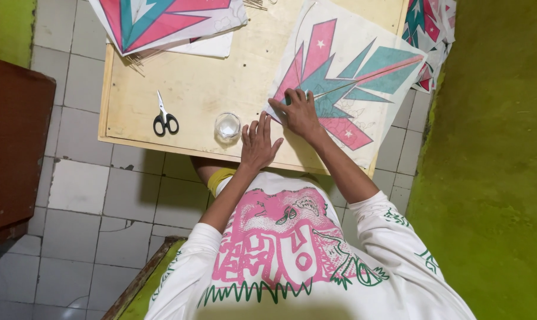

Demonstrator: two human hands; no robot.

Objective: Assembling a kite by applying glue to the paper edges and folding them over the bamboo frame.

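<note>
Low plywood board (197,89) on grey tiled floor (90,195), green wall at right. Your left hand (258,144) lies flat, open, holding nothing. Your right hand (300,111) presses, fingers spread, on the kite (363,77) at the board's right. One scissors (164,117), one glass jar (227,126), one kite stack (167,24).

Bright, even overhead light; soft shadows, sharp focus, slight edge distortion.
</note>
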